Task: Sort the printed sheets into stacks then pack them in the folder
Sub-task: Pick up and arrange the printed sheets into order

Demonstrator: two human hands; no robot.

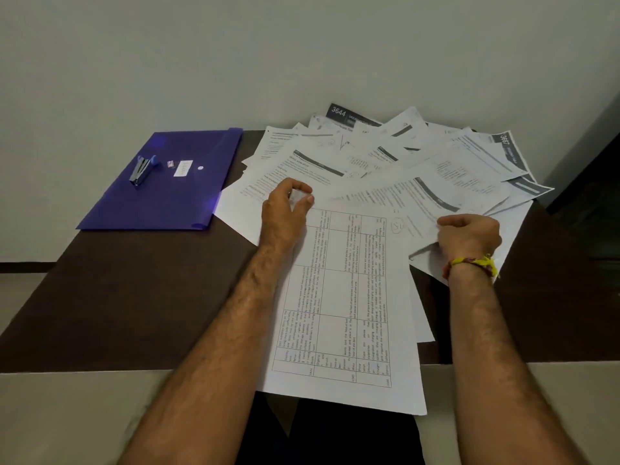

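Note:
Several printed sheets lie fanned out in a loose heap across the right half of the dark brown table. A sheet with a printed table lies nearest me and overhangs the front edge. My left hand pinches the corner of a sheet at the heap's left side between thumb and fingertips. My right hand, with a yellow thread band on its wrist, grips the near edge of a sheet at the heap's right side. The purple folder lies flat and closed at the table's back left.
A blue stapler and a small white label lie on the folder. A pale wall runs right behind the table. A dark panel stands at the far right. Pale floor shows in front of the table's near edge.

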